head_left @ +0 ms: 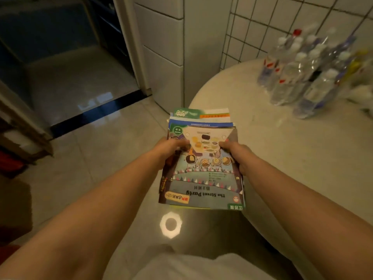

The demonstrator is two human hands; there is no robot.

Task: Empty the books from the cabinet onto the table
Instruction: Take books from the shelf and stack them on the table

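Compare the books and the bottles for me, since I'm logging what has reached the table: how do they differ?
The books are flat and stacked, gripped at the sides by the left hand and right hand; the bottles stand upright and untouched. The books hang at the table edge, partly over the floor; the bottles stand on it near the wall. The books are colourful and opaque; the bottles clear, mostly white-capped. Both are clustered groups.

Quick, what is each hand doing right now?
Left hand: grips the left edge of the stack of colourful paperback books.
Right hand: grips the stack's right edge.
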